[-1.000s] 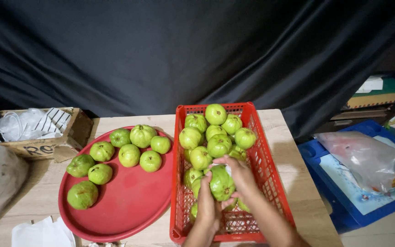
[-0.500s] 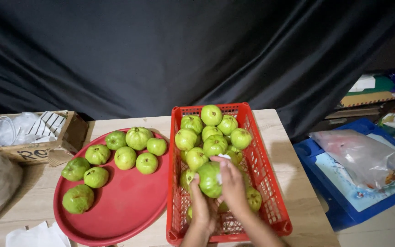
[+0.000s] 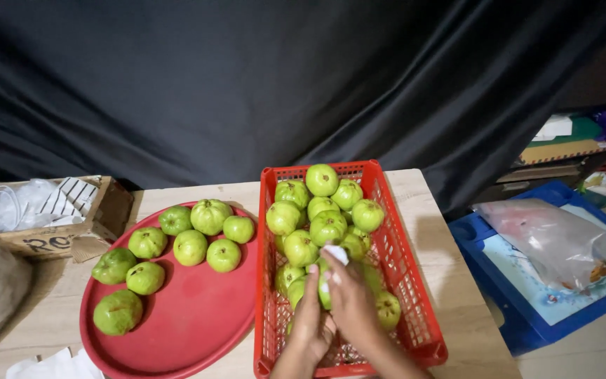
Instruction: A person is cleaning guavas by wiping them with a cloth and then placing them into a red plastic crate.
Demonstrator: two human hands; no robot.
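Over at nine o'clock my red tray (image 3: 198,330) carries nine loose guavas, then the red crate (image 3: 415,309) holds the heap, where my left hand (image 3: 311,324) and right hand (image 3: 351,298) grip one guava (image 3: 324,289) round its middle, firm, fairly heavy, smooth-skinned, probably easy to bruise.

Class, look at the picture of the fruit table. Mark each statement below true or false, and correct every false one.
1. The crate holding the green fruit is red. True.
2. The round tray is blue. False: it is red.
3. Both hands are over the tray. False: the left hand and right hand are over the crate, around a green fruit.
4. Green fruit lies on the tray. True.
5. A cardboard box sits at the table's left side. True.
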